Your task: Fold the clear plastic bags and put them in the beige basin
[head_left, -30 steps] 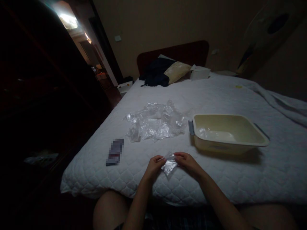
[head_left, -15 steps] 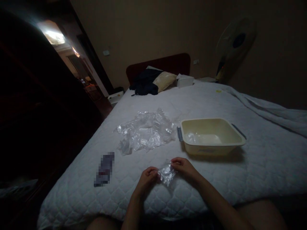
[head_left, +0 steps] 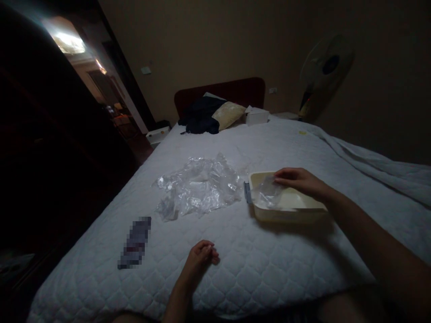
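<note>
My right hand [head_left: 299,180] pinches a clear plastic bag [head_left: 267,193] by its edge. The bag hangs over the left end of the cream plastic basin [head_left: 289,216], which has grey handles. My left hand [head_left: 204,255] is over the near part of the bed, its fingers curled together with nothing visible in them. Beyond it, left of the basin, a spread of crumpled clear plastic bags [head_left: 202,184] lies on the white quilted bed cover [head_left: 242,269].
A pixelated dark item [head_left: 135,242] lies on the bed at the left. Dark clothing [head_left: 202,116], a beige pillow [head_left: 229,115] and a white box [head_left: 257,116] sit near the headboard [head_left: 235,89]. A standing fan [head_left: 328,65] is at the back right.
My right hand has carried the clear plastic bag up and right to the basin. My left hand has let go of the bag and stayed low over the bed.
</note>
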Available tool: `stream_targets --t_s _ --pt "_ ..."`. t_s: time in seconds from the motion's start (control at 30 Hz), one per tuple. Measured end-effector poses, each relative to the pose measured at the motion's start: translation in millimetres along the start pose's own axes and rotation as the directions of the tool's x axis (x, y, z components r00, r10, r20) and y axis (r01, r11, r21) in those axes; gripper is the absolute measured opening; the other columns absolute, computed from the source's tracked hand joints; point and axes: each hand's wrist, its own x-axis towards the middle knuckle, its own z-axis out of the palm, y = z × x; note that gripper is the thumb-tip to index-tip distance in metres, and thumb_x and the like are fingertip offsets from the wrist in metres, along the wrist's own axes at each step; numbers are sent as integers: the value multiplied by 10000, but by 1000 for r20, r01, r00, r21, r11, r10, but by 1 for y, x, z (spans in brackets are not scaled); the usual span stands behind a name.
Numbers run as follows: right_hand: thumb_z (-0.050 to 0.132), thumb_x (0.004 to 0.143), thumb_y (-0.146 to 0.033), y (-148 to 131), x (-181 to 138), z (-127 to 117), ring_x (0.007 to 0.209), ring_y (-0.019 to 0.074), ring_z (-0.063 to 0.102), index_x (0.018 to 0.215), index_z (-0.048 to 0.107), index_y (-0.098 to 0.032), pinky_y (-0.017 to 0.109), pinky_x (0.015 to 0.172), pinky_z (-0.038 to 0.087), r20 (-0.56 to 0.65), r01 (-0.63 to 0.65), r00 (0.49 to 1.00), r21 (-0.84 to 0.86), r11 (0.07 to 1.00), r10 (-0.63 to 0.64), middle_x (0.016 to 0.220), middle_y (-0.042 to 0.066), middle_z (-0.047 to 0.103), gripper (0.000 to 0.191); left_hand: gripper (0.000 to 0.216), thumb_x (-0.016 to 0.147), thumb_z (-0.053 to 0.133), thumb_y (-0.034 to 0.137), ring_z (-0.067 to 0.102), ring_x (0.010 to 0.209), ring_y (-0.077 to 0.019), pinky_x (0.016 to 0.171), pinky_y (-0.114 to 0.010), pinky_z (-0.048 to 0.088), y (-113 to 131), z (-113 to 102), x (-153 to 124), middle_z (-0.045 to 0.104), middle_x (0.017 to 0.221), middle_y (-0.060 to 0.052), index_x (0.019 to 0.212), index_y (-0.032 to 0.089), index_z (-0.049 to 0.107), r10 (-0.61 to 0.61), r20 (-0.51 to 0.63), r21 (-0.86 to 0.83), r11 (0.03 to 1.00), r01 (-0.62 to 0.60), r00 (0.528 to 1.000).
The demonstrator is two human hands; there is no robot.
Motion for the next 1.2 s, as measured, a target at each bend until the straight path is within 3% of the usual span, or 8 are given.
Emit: stream_targets --t_s 0.13,0.23,0.33,0.47,0.6,0.77,0.97,1.2 --pt "686 582 -349 0 25 -37 622 147 603 712 678 -153 297 590 459 -4 -31 1000 -202 979 30 683 47 668 235 247 668 667 347 546 526 -132 577 -287 405 0 0 0 613 600 -28 763 145 561 -6 2 -2 1000 6 1000" --pt "662 608 -387 -2 34 -61 620 154 592 724 673 -145 300 598 443 73 -11 997 -353 935 40 675 49 661 268 259 665 667 357 545 527 -132 578 -288 406 0 -1 0 607 599 -27 762 143 560 -11 -6 1 1000 11 1000" --pt "629 644 -418 -5 38 -68 656 173 587 769 659 -148 302 625 435 185 19 980 -477 879 79 707 50 656 299 244 681 654 348 547 530 -130 572 -282 407 -3 -4 1 608 604 -28 766 142 555 2 15 -14 1000 -2 1000" --pt "566 690 -440 0 43 -47 694 192 579 809 634 -149 299 644 430 308 42 940 -530 847 146 744 55 650 322 206 715 629 312 554 534 -129 583 -286 413 -7 -9 3 614 615 -34 785 136 550 15 45 -24 1000 -14 999" --pt "552 692 -457 16 51 -20 736 191 568 821 621 -152 297 688 422 400 44 903 -445 894 155 783 52 641 338 197 722 624 303 557 533 -133 581 -293 418 -7 -9 3 610 607 -33 775 131 545 23 54 -42 999 -21 998" --pt "578 662 -465 43 64 -5 710 175 548 811 623 -148 286 673 410 462 44 873 -395 918 157 764 42 624 353 181 741 606 290 560 536 -132 588 -299 427 -7 -9 2 613 616 -34 788 128 540 30 50 -37 999 -29 998" --pt "605 621 -449 73 71 11 651 159 533 760 599 -137 282 618 413 354 39 927 -419 907 124 711 44 607 342 171 749 596 284 564 532 -132 588 -301 433 -11 -13 4 619 626 -35 797 130 539 43 59 -32 999 -41 997" --pt "612 646 -339 88 69 24 660 168 543 741 584 -140 264 594 403 276 121 959 -621 775 71 721 51 612 223 178 744 602 297 566 527 -134 586 -299 431 -11 -13 3 626 616 -34 784 136 540 42 43 -17 999 -41 998"
